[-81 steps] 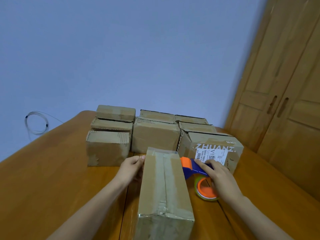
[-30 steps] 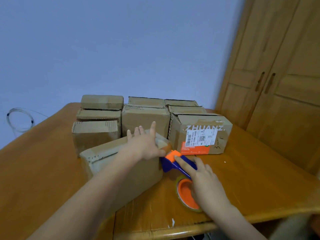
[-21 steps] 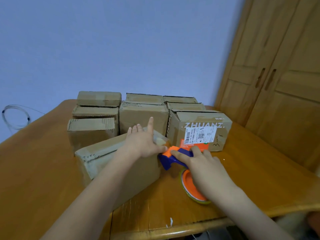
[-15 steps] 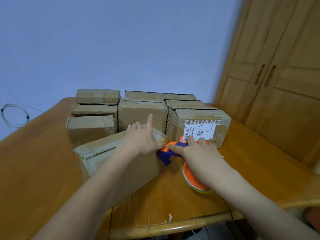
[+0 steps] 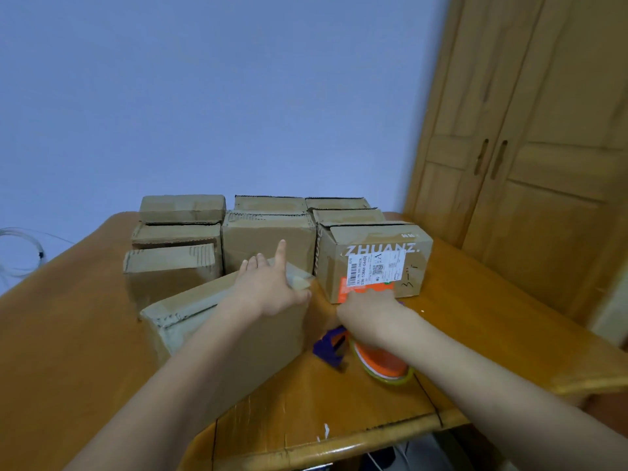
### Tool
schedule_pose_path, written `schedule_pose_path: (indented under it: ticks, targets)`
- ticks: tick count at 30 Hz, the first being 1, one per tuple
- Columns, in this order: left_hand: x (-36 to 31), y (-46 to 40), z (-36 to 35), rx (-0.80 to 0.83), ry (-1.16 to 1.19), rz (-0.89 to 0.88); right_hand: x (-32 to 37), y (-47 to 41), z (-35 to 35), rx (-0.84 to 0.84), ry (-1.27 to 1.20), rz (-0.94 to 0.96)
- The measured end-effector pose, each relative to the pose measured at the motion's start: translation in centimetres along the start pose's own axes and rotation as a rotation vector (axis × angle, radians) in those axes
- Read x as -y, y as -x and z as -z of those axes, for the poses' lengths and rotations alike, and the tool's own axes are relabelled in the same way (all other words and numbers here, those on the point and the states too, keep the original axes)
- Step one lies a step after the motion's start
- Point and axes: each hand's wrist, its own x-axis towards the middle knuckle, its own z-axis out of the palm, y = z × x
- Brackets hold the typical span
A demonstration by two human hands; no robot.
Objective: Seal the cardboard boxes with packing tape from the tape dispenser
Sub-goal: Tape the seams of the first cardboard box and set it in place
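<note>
Cardboard box (image 5: pixel 234 338) in hand lay long and askew near the front edge of the wooden table (image 5: pixel 475 321), one taped end toward the left edge, the other end toward the middle. Left hand (image 5: pixel 272 287) pressed flat on top of its far end, fingers straight, forefinger raised, thumb down over the corner onto a strip of packing tape (image 5: pixel 300 283). Right hand (image 5: pixel 368 317) just beside that end, fingers curled over the handle of the tape dispenser (image 5: pixel 370 355); blue body and orange roll showed beneath the palm, low to the table surface, right of the box. Whether tape still ran from dispenser to box: cannot tell, blurred. Behind, toward the back edge, stood a cluster of other boxes (image 5: pixel 268 243) in rows, flaps closed; at the right of the cluster the ZHUANZ box (image 5: pixel 377 263) with white label and orange patch, close behind the right hand. Blue wall (image 5: pixel 238 96) beyond; wooden wardrobe doors (image 5: pixel 526 147) past the right edge; coiled cable (image 5: pixel 23 249) off the left edge.
</note>
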Motion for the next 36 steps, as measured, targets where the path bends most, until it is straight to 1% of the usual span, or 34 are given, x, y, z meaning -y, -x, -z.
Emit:
schedule_pose_path:
  ticks: [3, 5, 8, 10, 12, 16, 19, 20, 21, 24, 26, 28, 31, 36]
  targets:
    - [0.2, -0.1, 0.0, 0.009, 0.006, -0.022, -3.5, -0.3, -1.9, -0.037, -0.156, 0.067]
    - [0.7, -0.1, 0.1, 0.017, 0.016, -0.053, -5.7, -0.8, -3.6, -0.049, -0.325, 0.089]
    - [1.3, 0.6, 0.7, 0.052, 0.051, -0.145, -7.9, -2.3, -6.6, -0.028, -0.521, 0.089]
    - [1.5, 1.2, 1.3, 0.095, 0.054, -0.207, -8.8, -3.4, -8.1, -0.060, -0.595, 0.079]
    - [1.9, 1.6, 1.8, 0.153, 0.042, -0.266, -9.1, -4.1, -9.2, -0.132, -0.628, 0.037]
    - [3.0, 1.9, 2.4, 0.239, 0.000, -0.361, -9.0, -5.0, -10.6, -0.250, -0.600, -0.054]
    - [3.3, 2.5, 2.5, 0.215, -0.018, -0.397, -8.1, -4.8, -10.0, -0.278, -0.510, -0.111]
    - [3.5, 2.7, 2.4, 0.191, -0.042, -0.392, -7.5, -4.7, -9.5, -0.337, -0.504, -0.115]
    - [3.6, 2.9, 2.2, 0.162, -0.072, -0.381, -6.8, -4.5, -8.8, -0.433, -0.537, -0.092]
    - [4.0, 3.5, 0.7, 0.063, -0.151, -0.354, -3.6, -3.4, -7.1, -0.758, -0.867, 0.093]
    - [4.1, 3.9, 0.0, 0.005, -0.178, -0.351, -1.3, -3.1, -6.8, -0.884, -1.008, 0.220]
    - [4.0, 4.0, -0.2, -0.021, -0.171, -0.346, 0.9, -3.3, -6.9, -0.964, -1.082, 0.301]
    - [3.9, 3.9, 0.1, -0.020, -0.136, -0.336, 3.1, -4.3, -7.6, -1.020, -1.126, 0.360]
    - [4.0, 3.6, 0.1, -0.004, -0.095, -0.342, 4.5, -5.7, -9.2, -1.054, -1.075, 0.287]
